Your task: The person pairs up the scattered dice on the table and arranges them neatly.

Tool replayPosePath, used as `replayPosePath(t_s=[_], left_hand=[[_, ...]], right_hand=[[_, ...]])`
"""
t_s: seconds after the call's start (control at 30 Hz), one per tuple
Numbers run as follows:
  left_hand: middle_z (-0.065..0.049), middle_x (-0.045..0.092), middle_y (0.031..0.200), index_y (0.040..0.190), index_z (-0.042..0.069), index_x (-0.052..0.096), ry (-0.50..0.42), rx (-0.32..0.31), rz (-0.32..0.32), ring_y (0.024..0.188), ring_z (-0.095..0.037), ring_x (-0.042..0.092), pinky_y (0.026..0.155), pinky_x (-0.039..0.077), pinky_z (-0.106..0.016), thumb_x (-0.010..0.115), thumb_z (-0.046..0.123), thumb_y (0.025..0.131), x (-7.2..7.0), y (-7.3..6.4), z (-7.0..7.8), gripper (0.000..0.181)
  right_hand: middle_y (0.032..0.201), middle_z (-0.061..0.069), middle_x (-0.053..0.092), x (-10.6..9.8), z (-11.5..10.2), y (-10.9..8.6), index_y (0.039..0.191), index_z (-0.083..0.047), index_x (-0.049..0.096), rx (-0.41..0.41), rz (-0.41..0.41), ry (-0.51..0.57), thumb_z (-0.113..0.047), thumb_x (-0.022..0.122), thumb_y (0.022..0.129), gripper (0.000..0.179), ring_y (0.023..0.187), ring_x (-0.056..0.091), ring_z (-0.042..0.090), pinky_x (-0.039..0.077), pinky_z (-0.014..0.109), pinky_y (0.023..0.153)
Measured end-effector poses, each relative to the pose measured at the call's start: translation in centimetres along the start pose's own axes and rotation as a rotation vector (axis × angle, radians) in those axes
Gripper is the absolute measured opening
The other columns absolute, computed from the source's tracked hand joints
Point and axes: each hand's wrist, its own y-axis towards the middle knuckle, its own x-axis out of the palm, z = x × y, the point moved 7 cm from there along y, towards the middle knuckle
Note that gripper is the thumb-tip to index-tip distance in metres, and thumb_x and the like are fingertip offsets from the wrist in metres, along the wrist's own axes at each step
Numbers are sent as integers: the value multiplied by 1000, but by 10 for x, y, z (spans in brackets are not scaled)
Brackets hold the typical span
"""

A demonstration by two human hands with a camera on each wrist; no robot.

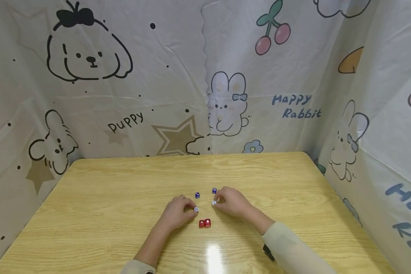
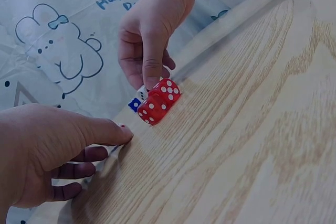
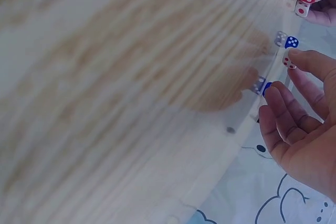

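Note:
My left hand [image 1: 177, 214] pinches a white die [image 1: 196, 209] between thumb and fingers at the middle of the table. Across from it, my right hand [image 1: 233, 202] holds another white die [image 1: 214, 203] the same way; the right wrist view shows this white die [image 3: 288, 59] between thumb and finger. Two red dice [image 1: 204, 223] sit side by side, nearer to me than the white ones. Beyond the white dice are two blue dice, a left one [image 1: 197, 195] and a right one [image 1: 214, 190], the latter close to my right fingers. In the left wrist view the thumb hides most of the left white die.
The light wooden table [image 1: 106, 190] has rounded far corners. A printed cloth [image 1: 178, 76] hangs behind it and along both sides. Partly under my right sleeve [image 1: 291, 243] a small black object [image 1: 268, 252] shows. Light glares off the table's near part.

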Motion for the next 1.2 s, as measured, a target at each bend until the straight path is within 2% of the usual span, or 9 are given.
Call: replayPosePath(t_s=[0.17,0.47,0.93,1.2], left_hand=[[2,58,89,88,16,69,0,-22,-22,89,-17,52,83,41,-41,72,26,79,2,2,-3,14],[4,58,90,88,19,69,-3,-34,-20,89,-15,51,83,40,-40,72,28,79,2,3,-4,13],[4,58,89,87,18,68,-8,-27,-22,88,-15,51,81,40,-39,72,27,80,3,3,-6,12],[3,58,90,88,17,68,-8,-14,-24,87,-15,51,80,41,-38,72,27,79,3,3,-5,13]], right_hand=[[85,2,63,-1,-5,0,89,-10,68,-12,-9,18,-20,71,81,14,79,57,13,50,32,74],[87,0,63,5,-10,-1,91,-11,69,-16,-35,29,-22,70,82,14,81,57,11,49,28,74],[86,0,65,9,-17,1,90,-12,69,-68,-24,5,-22,70,82,13,79,58,11,48,28,72],[87,-1,67,12,-20,3,90,-13,69,-64,-39,15,-25,69,83,14,82,61,11,50,27,74]])
